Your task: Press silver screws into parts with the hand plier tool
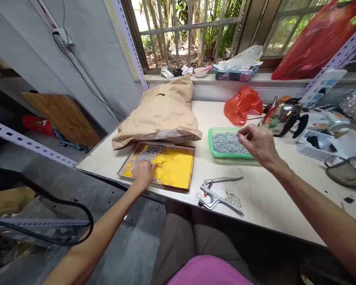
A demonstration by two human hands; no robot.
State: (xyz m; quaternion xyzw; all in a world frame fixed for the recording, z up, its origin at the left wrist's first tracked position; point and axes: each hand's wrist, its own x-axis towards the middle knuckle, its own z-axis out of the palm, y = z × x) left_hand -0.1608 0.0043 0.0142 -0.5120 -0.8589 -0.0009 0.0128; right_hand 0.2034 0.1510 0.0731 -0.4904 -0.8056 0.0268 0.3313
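My left hand (142,171) is down in a shallow cardboard tray (192,166) with a yellow lining, at the edge of a pile of small silvery metal pieces (150,151). Its fingers look curled, and what they grip is hidden. Over the right part of a green plastic basket (215,155), my right hand (258,144) has thumb and fingertips pinched together; anything between them is too small to make out. Many short silvery metal pins (228,143) fill that basket. Metal hand pliers (216,196) with spread handles lie between the two containers, closer to the table's front edge.
Behind the tray sits a large brown paper bag (163,113). A red plastic bag (245,105), a shiny kettle (281,114), a white bin (314,146) and a glass pot (348,172) stand to the right. Small scraps (233,198) lie beside the pliers on the white table (273,206).
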